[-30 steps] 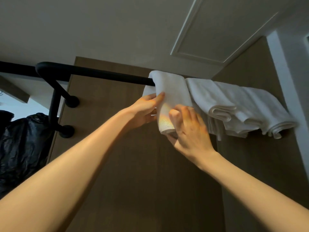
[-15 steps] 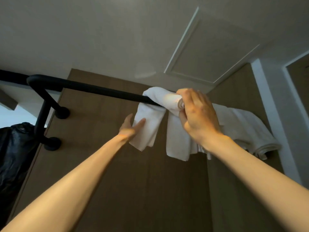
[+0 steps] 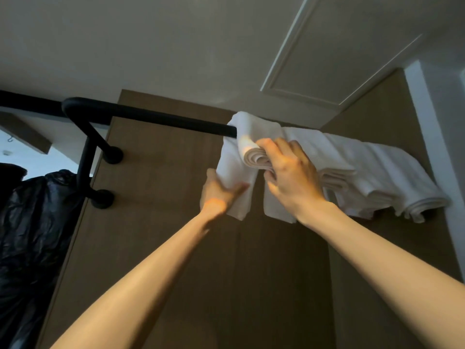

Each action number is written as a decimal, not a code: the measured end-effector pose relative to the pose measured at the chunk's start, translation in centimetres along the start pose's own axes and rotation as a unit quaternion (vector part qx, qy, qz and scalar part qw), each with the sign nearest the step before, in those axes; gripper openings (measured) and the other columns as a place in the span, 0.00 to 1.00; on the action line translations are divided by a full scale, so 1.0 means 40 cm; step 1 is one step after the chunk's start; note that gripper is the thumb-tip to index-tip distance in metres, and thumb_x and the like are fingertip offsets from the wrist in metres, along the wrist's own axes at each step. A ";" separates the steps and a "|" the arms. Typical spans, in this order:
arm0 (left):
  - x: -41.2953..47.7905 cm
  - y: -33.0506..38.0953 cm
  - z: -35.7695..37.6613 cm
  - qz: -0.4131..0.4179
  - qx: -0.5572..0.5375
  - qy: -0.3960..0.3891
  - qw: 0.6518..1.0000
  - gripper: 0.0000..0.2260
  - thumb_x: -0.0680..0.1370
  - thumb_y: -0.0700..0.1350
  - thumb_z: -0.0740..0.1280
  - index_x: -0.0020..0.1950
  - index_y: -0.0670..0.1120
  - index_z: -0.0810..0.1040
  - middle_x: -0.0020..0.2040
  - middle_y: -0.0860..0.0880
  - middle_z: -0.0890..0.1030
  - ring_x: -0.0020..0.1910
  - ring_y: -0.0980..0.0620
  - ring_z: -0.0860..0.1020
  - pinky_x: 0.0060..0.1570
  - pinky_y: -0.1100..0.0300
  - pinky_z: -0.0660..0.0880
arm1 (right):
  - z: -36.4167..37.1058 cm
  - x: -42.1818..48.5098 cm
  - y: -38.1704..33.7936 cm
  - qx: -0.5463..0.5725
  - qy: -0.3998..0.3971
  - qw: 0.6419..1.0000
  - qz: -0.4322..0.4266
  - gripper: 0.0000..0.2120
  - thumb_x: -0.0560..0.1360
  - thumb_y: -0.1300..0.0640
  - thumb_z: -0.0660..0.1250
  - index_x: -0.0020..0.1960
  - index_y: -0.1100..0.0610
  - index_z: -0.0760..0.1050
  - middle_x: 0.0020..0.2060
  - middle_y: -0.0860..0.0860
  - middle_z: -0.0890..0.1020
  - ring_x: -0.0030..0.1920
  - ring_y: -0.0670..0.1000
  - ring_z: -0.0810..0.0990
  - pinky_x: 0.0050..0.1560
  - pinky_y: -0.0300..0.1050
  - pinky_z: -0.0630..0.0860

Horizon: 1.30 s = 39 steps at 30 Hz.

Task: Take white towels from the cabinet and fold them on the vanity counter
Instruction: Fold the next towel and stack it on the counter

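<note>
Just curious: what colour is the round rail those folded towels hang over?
The round rail is black, seen in the head view.

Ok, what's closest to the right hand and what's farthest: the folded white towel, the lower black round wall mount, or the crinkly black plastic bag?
1. Folded white towel, held in the right hand.
2. Lower black round wall mount, to the left.
3. Crinkly black plastic bag, far left.

a home bathroom: black towel rail [image 3: 161, 119], wood panelling [image 3: 176, 222].

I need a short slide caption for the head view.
Right hand grips a folded white towel on the black rail; left hand holds its hanging end.
</note>
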<state>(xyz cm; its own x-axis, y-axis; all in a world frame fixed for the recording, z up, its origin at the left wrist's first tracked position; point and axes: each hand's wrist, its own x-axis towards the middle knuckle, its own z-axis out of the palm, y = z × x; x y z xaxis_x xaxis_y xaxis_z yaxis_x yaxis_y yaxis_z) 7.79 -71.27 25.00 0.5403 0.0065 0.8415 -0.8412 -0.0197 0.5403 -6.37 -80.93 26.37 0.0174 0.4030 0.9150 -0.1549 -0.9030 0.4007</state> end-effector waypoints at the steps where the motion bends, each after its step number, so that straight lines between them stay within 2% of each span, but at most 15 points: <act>1: 0.000 0.001 -0.005 0.012 -0.025 -0.016 0.999 0.27 0.70 0.52 0.76 0.58 0.45 0.64 0.52 0.48 0.74 0.51 0.48 0.76 0.42 0.58 0.73 | 0.006 -0.005 0.000 0.009 0.004 1.000 -0.007 0.24 0.68 0.68 0.72 0.61 0.57 0.74 0.52 0.57 0.78 0.50 0.61 0.76 0.39 0.48 0.73; 4: 0.000 0.016 -0.041 0.029 -0.087 -0.084 0.992 0.27 0.75 0.46 0.72 0.67 0.41 0.62 0.57 0.47 0.74 0.56 0.50 0.76 0.39 0.66 0.75 | 0.023 -0.047 0.007 0.030 0.012 0.999 -0.031 0.20 0.69 0.69 0.73 0.59 0.58 0.77 0.52 0.56 0.80 0.50 0.61 0.76 0.39 0.47 0.75; 6: 0.005 0.013 -0.052 0.028 -0.088 -0.135 0.987 0.30 0.76 0.43 0.70 0.73 0.39 0.58 0.62 0.47 0.72 0.60 0.50 0.74 0.48 0.65 0.75 | 0.035 -0.073 0.003 0.051 0.003 0.998 -0.022 0.20 0.70 0.68 0.73 0.60 0.57 0.77 0.54 0.56 0.80 0.52 0.60 0.76 0.44 0.50 0.79; 8: -0.001 0.011 -0.054 0.027 -0.087 -0.171 0.981 0.34 0.73 0.44 0.72 0.74 0.39 0.58 0.67 0.45 0.71 0.65 0.48 0.73 0.60 0.57 0.74 | 0.050 -0.086 -0.010 0.073 -0.013 0.997 0.002 0.23 0.70 0.68 0.72 0.63 0.57 0.76 0.58 0.55 0.80 0.56 0.59 0.76 0.50 0.52 0.79; 10: -0.006 0.008 -0.062 0.025 -0.084 -0.201 0.976 0.34 0.70 0.42 0.71 0.73 0.40 0.61 0.65 0.42 0.73 0.65 0.45 0.74 0.63 0.50 0.73 | 0.063 -0.092 -0.026 0.083 -0.025 0.996 0.015 0.26 0.70 0.66 0.73 0.66 0.56 0.74 0.60 0.54 0.78 0.59 0.58 0.75 0.54 0.53 0.79; 13: -0.010 0.017 -0.096 0.022 -0.107 -0.252 0.962 0.30 0.68 0.39 0.70 0.69 0.41 0.66 0.60 0.42 0.77 0.61 0.46 0.77 0.60 0.55 0.76 | 0.074 -0.109 -0.037 0.083 -0.061 0.995 0.016 0.30 0.70 0.58 0.73 0.70 0.54 0.68 0.66 0.53 0.72 0.64 0.56 0.72 0.57 0.52 0.78; 17: -0.019 0.033 -0.122 0.012 -0.133 -0.290 0.948 0.24 0.64 0.41 0.65 0.60 0.41 0.75 0.57 0.42 0.80 0.58 0.46 0.78 0.62 0.50 0.73 | 0.086 -0.123 -0.036 0.044 -0.077 0.996 0.006 0.40 0.67 0.48 0.76 0.72 0.54 0.61 0.69 0.54 0.68 0.66 0.56 0.69 0.59 0.53 0.75; 20: -0.023 0.053 -0.132 0.016 -0.134 -0.283 0.949 0.17 0.68 0.48 0.59 0.50 0.42 0.77 0.44 0.51 0.84 0.48 0.55 0.78 0.56 0.55 0.68 | 0.105 -0.102 -0.036 -0.013 -0.023 1.000 0.007 0.41 0.63 0.54 0.81 0.69 0.56 0.63 0.65 0.57 0.71 0.63 0.60 0.72 0.53 0.55 0.79; 23: -0.022 0.067 -0.139 0.011 -0.142 -0.306 0.941 0.20 0.80 0.60 0.50 0.59 0.55 0.77 0.53 0.47 0.84 0.59 0.52 0.78 0.68 0.49 0.59 | 0.120 -0.084 -0.022 -0.050 0.035 0.998 -0.013 0.37 0.61 0.59 0.81 0.64 0.59 0.67 0.59 0.60 0.76 0.57 0.61 0.76 0.43 0.54 0.81; 25: -0.016 0.082 -0.143 0.008 -0.147 -0.323 0.935 0.18 0.79 0.67 0.49 0.58 0.64 0.75 0.59 0.48 0.82 0.61 0.53 0.78 0.69 0.51 0.61 | 0.125 -0.080 -0.008 -0.060 0.065 0.995 -0.039 0.34 0.62 0.59 0.81 0.63 0.59 0.67 0.56 0.60 0.78 0.53 0.62 0.78 0.39 0.54 0.81; 26: -0.008 0.094 -0.141 0.011 -0.143 -0.332 0.932 0.22 0.76 0.70 0.52 0.63 0.63 0.74 0.62 0.48 0.80 0.61 0.52 0.78 0.68 0.51 0.64 | 0.126 -0.079 -0.003 -0.063 0.074 0.994 -0.051 0.33 0.63 0.59 0.80 0.62 0.59 0.67 0.55 0.61 0.78 0.52 0.62 0.79 0.38 0.55 0.81; 29: 0.042 0.130 -0.122 -0.034 -0.175 -0.296 0.938 0.49 0.64 0.72 0.70 0.76 0.47 0.62 0.67 0.44 0.75 0.60 0.47 0.79 0.60 0.49 0.76 | 0.121 -0.081 0.001 -0.073 0.085 0.991 -0.068 0.26 0.64 0.61 0.79 0.59 0.61 0.73 0.53 0.61 0.79 0.51 0.63 0.80 0.37 0.55 0.81; 31: 0.069 0.157 -0.109 -0.065 -0.228 -0.233 0.943 0.53 0.58 0.67 0.78 0.74 0.42 0.63 0.64 0.42 0.78 0.55 0.44 0.81 0.54 0.49 0.79 | 0.117 -0.086 0.002 -0.091 0.081 0.989 -0.078 0.21 0.66 0.61 0.78 0.57 0.61 0.77 0.52 0.60 0.80 0.50 0.62 0.80 0.36 0.54 0.81; 35: 0.092 0.171 -0.071 -0.103 -0.274 -0.155 0.944 0.33 0.61 0.56 0.81 0.59 0.40 0.77 0.52 0.43 0.84 0.48 0.45 0.84 0.52 0.49 0.80 | 0.116 -0.092 0.021 -0.093 0.074 0.989 -0.087 0.18 0.66 0.61 0.76 0.55 0.60 0.79 0.51 0.58 0.81 0.49 0.61 0.81 0.37 0.53 0.81; 39: 0.096 0.145 -0.040 -0.100 -0.277 -0.119 0.948 0.20 0.66 0.48 0.80 0.54 0.42 0.81 0.47 0.45 0.85 0.45 0.46 0.85 0.49 0.50 0.81 | 0.115 -0.090 0.039 -0.104 0.074 0.986 -0.105 0.16 0.67 0.62 0.76 0.53 0.59 0.79 0.48 0.56 0.81 0.45 0.59 0.81 0.37 0.50 0.80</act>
<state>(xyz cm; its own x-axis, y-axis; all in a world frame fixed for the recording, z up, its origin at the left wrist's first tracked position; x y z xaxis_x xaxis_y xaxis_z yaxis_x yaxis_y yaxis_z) 4.94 -69.77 31.37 0.6246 -0.2728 0.7318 -0.5670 0.4860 0.6651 -2.14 -84.46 23.93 -0.0715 0.6086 0.7902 -0.3637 -0.7536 0.5475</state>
